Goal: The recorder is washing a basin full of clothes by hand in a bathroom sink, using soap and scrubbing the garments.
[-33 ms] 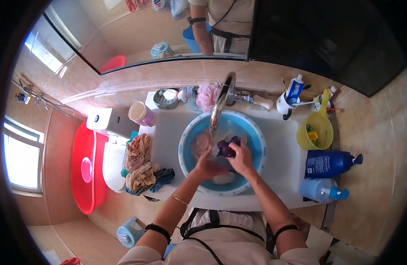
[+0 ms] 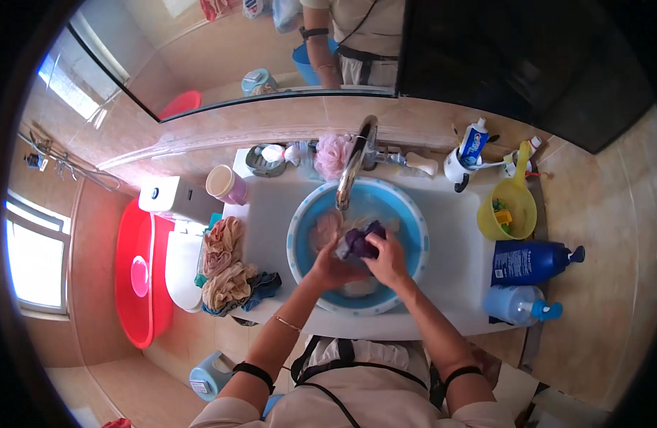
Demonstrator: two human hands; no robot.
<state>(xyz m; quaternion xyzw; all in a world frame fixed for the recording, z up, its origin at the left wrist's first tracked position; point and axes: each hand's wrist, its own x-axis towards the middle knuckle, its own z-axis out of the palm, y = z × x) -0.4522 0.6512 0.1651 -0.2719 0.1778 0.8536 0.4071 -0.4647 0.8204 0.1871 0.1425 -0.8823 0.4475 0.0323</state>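
A blue washbasin [image 2: 298, 271] with a white dotted rim stands in the sink, holding water and wet cloths. Over the water, a small dark purple cloth [image 2: 358, 244] is bunched between my hands. My right hand [image 2: 388, 260] is closed round its right end. The curled fingers of my left hand [image 2: 333, 268] meet its left side, where a greyish-white patch shows; part of their grip is hidden. A pale pink cloth [image 2: 326, 230] lies in the water at the left, and a whitish cloth [image 2: 358, 287] near the front.
A chrome faucet [image 2: 353, 167] arches over the basin. Crumpled clothes [image 2: 227, 260] lie on the counter's left end beside a cup [image 2: 226, 184]. To the right are a yellow dipper [image 2: 491, 227], a dark blue bottle [image 2: 528, 262] and a light blue pump bottle [image 2: 510, 305].
The purple cloth and my right hand have shifted slightly left. More of the greyish-white patch shows by my left fingers.
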